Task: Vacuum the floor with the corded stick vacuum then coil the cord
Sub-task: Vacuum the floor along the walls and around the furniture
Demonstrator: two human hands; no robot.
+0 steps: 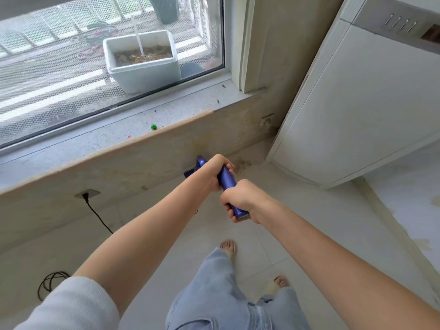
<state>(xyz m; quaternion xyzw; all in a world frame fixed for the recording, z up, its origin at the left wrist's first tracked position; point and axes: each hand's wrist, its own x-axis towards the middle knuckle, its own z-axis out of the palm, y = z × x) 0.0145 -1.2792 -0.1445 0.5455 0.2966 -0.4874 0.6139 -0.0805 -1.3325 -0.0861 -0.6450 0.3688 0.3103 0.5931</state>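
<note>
Your right hand (pixel 240 202) gripped the near end of the purple vacuum handle (pixel 228 182). Your left hand (pixel 210 173) wrapped the handle just beyond it. Past both hands, the vacuum head (pixel 190 172) sat on the floor (pixel 297 210) against the wall. Left of your hands, the black cord (pixel 98 216) ran from the wall outlet (pixel 87 194).

A: Floor (pixel 273 246): pale tiles, bounded by the low wall under the window. What is carried?

B: Black cord (pixel 51 283), looped, lower left. Two bare feet (pixel 229 249) are planted mid-frame. White cabinet (pixel 352 110) is stood at right. Vacuum head (pixel 189 173) is seen low at the wall base; contact cannot be confirmed.
</note>
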